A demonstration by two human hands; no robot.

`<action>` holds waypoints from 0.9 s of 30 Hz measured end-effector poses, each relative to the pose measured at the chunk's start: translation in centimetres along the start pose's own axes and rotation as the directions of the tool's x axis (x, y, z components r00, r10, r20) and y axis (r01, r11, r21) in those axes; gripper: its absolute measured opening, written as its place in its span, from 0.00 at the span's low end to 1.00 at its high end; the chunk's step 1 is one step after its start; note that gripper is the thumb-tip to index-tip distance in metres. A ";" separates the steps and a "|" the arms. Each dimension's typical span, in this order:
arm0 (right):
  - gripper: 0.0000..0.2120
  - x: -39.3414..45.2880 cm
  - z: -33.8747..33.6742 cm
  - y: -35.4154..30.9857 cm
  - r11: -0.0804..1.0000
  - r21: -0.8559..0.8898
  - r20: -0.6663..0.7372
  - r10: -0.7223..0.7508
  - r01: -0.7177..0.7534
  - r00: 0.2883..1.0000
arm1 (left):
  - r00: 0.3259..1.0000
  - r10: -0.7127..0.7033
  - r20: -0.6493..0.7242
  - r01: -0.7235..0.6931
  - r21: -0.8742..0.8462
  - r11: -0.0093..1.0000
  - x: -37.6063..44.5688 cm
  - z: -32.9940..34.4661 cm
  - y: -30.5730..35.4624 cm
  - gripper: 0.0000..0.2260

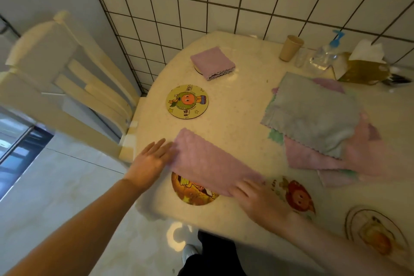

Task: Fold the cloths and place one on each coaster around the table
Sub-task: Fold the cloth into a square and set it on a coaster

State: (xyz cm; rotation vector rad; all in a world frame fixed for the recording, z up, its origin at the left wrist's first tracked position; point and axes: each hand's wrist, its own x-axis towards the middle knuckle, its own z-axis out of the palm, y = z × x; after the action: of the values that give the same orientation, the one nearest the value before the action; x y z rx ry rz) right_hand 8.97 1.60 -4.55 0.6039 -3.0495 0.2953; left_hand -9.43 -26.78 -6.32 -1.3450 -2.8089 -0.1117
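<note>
Both hands lay flat, fingers straight, on a pink cloth at the table's 7 o'clock edge: the left hand at its left end, the right hand at its right. The cloth partly covered a coaster. At 11 o'clock a folded cloth sat on another coaster; unfolded cloths were piled at 3 o'clock.

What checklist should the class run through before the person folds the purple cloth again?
1. Both hands on the purple cloth: ok, left hand at one end, right hand at the other.
2. Cloth folded small: not ok.
3. Coaster under it free: not ok, partly covered.
4. Green-fruit coaster bare: ok.
5. Far folded cloth centred on its coaster: cannot tell.
</note>
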 end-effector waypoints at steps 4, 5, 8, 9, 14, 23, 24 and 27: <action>0.17 -0.3 1.3 -3.5 0.991 0.133 0.037 -0.039 0.034 0.999 | 0.984 0.176 0.031 -0.166 -0.209 0.964 -3.4 3.1 7.1 0.29; 0.18 -0.5 1.2 -3.9 0.988 0.145 0.047 -0.052 0.045 0.998 | 0.979 0.201 0.039 -0.188 -0.223 0.957 -3.9 3.7 9.1 0.30; 0.15 -1.0 0.4 -4.1 0.982 0.167 0.102 -0.101 0.083 0.990 | 0.984 0.171 0.052 -0.157 -0.204 0.966 -4.1 4.8 13.8 0.27; 0.12 -1.0 0.4 -3.7 0.981 0.162 0.107 -0.123 0.105 0.987 | 0.989 0.140 0.049 -0.127 -0.211 0.969 -3.9 5.0 14.7 0.24; 0.10 1.2 0.1 1.3 0.977 0.043 0.128 -0.211 0.208 0.969 | 0.998 0.040 0.053 -0.031 -0.175 0.984 -3.7 5.9 15.8 0.18; 0.41 7.3 1.1 9.9 0.857 -0.053 0.471 -0.432 0.513 0.769 | 0.984 -0.169 0.055 0.177 -0.408 0.896 -3.5 2.9 16.3 0.19; 0.40 7.2 1.4 10.1 0.844 -0.057 0.450 -0.454 0.533 0.769 | 0.971 -0.221 0.092 0.236 -0.516 0.824 -3.3 2.2 16.1 0.20; 0.34 7.9 2.1 11.0 0.851 0.004 0.382 -0.487 0.526 0.786 | 0.860 -0.427 0.281 0.481 -0.724 0.494 -2.7 1.2 15.4 0.22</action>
State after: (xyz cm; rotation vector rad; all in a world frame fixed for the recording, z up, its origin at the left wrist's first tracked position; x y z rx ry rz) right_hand -2.46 8.19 -8.20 1.5949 -3.0260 0.0007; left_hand 4.28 -19.22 -6.79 -0.5202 -3.2032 -1.4872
